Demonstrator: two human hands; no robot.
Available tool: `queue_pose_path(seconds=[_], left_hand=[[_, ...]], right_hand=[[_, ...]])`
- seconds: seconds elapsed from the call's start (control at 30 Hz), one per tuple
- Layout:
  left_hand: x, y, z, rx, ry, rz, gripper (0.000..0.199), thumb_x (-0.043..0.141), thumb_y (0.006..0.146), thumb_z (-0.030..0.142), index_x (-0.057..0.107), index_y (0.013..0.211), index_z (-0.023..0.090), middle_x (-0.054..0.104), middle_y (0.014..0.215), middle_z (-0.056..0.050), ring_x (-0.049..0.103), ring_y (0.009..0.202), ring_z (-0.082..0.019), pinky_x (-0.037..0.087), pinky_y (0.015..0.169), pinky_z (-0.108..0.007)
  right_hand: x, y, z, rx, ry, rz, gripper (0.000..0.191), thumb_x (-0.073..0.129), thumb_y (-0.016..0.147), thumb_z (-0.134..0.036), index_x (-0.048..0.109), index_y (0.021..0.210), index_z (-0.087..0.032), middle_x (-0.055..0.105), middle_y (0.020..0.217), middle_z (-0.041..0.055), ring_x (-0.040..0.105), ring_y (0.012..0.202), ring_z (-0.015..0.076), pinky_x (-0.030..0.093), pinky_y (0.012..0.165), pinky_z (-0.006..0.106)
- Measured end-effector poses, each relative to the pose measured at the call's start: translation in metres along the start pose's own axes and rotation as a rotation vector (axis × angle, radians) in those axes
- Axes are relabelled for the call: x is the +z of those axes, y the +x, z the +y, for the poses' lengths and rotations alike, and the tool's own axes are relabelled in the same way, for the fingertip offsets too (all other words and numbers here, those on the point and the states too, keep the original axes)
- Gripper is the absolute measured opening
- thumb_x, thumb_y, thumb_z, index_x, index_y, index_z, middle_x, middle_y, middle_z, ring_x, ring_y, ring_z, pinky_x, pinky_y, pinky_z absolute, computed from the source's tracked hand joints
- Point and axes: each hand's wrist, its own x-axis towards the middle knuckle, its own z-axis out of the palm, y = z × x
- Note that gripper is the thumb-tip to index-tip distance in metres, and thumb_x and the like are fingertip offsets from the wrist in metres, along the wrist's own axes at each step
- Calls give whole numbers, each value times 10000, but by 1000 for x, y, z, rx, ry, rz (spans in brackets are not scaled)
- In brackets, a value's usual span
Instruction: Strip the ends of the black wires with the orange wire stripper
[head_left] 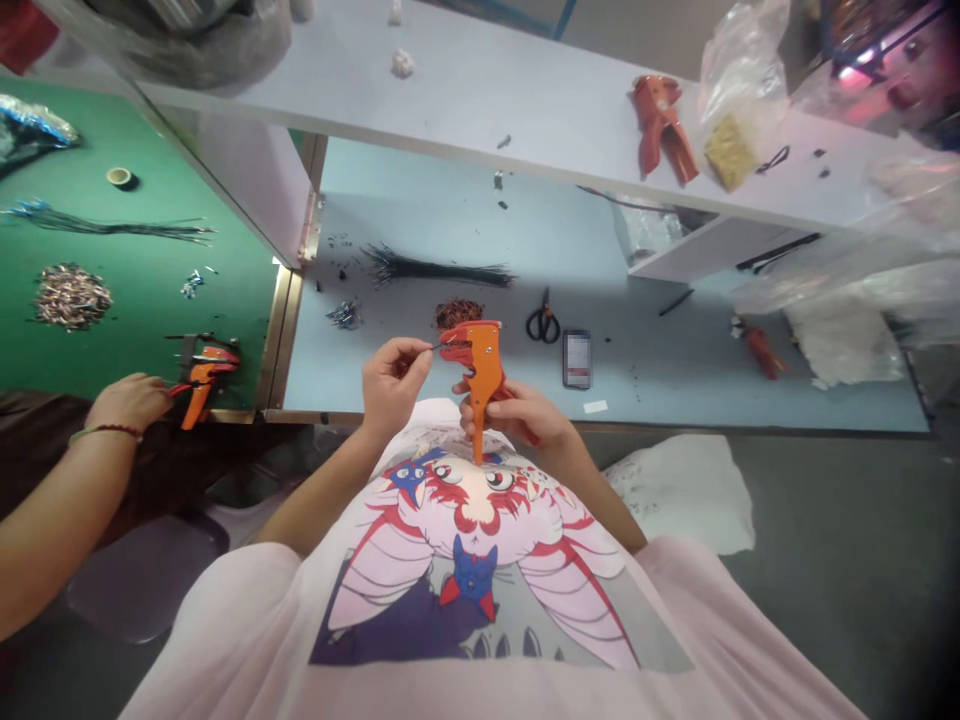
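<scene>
My right hand (517,410) is wrapped round the handles of an orange and red wire stripper (486,365), held upright at the table's front edge. Between thumb and forefinger, my left hand (394,385) pinches a thin dark wire (437,347), whose end meets the stripper's red jaws. Whether the jaws are closed on the wire I cannot tell. Just behind the tool lies a pile of small reddish-brown pieces (459,314), partly hidden by it. A bundle of black wires (442,268) is spread farther back, with small blue-and-silver terminals (345,315) to its left.
Black scissors (543,318) and a phone (577,358) lie to the right on the blue table (480,390). A white shelf (465,90) spans the back, carrying a red tool (664,130). At left, a co-worker's hand (129,403) is by another orange stripper (201,385) on a green table.
</scene>
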Motion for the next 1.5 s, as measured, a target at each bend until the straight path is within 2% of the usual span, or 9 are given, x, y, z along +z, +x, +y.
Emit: queue_pose_path(seconds=[0.17, 0.47, 0.67, 1.1, 1.5], left_hand=[[-2, -2, 1, 61, 72, -36, 101, 614, 781, 274, 657, 785, 183, 603, 697, -1, 523, 620, -89, 417, 564, -210], [-4, -3, 5, 112, 141, -51, 82, 610, 781, 242, 661, 781, 177, 580, 674, 6, 495, 588, -80, 393, 544, -203], [-5, -3, 4, 146, 204, -61, 87, 600, 778, 235, 665, 788, 178, 585, 666, 4, 480, 573, -80, 390, 542, -204], [-9, -4, 3, 135, 213, -42, 84, 609, 766, 238, 666, 777, 178, 560, 637, 12, 438, 539, -75, 352, 507, -204], [-8, -2, 1, 107, 181, -63, 91, 607, 774, 239, 655, 794, 164, 601, 684, 2, 499, 576, -72, 405, 541, -183]], right_hand=[[1, -1, 1, 4, -29, -12, 427, 666, 776, -279, 523, 1152, -137, 632, 871, 62, 638, 766, 176, 523, 702, 333], [4, -3, 4, -14, -88, 45, 343, 660, 797, -288, 545, 1081, -133, 605, 778, 35, 615, 689, 142, 519, 635, 292], [7, -5, 2, -5, -130, 72, 343, 673, 784, -315, 541, 1054, -150, 588, 784, 30, 602, 672, 138, 512, 627, 296], [4, 0, 3, -19, -192, 28, 276, 625, 827, -320, 537, 1015, -137, 590, 711, 23, 583, 635, 133, 486, 578, 274], [4, 0, 3, -4, -190, 10, 244, 598, 848, -314, 502, 1003, -151, 553, 690, 3, 564, 606, 123, 521, 541, 278]])
